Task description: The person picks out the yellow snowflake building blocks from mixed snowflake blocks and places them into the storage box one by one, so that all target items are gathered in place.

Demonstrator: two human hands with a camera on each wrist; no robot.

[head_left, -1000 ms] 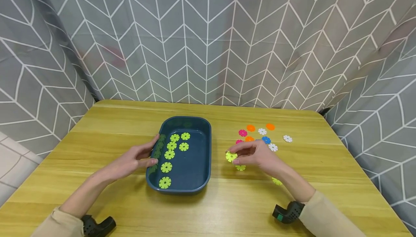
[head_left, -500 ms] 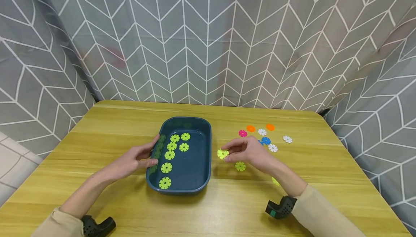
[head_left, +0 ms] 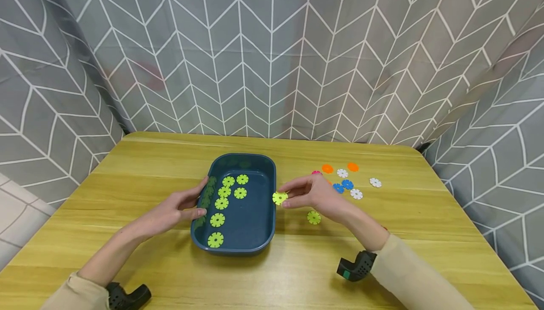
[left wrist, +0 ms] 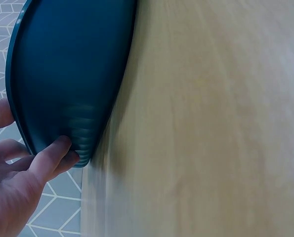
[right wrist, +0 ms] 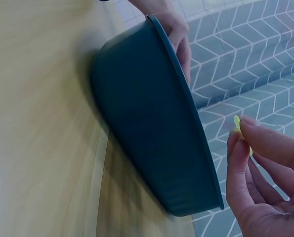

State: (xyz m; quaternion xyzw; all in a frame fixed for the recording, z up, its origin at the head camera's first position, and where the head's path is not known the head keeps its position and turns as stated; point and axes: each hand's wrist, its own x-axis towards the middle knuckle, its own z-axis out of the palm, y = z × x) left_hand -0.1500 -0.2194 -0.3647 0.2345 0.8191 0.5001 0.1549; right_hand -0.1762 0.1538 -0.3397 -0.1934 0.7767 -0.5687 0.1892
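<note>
A dark blue plastic tub stands on the wooden table. My left hand holds its left side, thumb over the rim; in the left wrist view fingers touch the outer wall. Between thumb and fingertips, my right hand pinches a yellow-green snowflake disc at the tub's right rim. In the right wrist view this disc appears edge-on, above rim height. Several yellow-green discs lie flat in the tub, mostly along its left side. Another yellow-green disc rests on the table below my right hand.
Right of the tub lie loose discs: orange, white, blue, and a pink one partly behind the right hand. A small red piece peeks out beside the right forearm. A grey patterned curtain hangs behind the table.
My right hand has carried the pinched yellow-green disc leftward from the loose pieces to the tub's right rim. The left hand and the tub have stayed in place.
</note>
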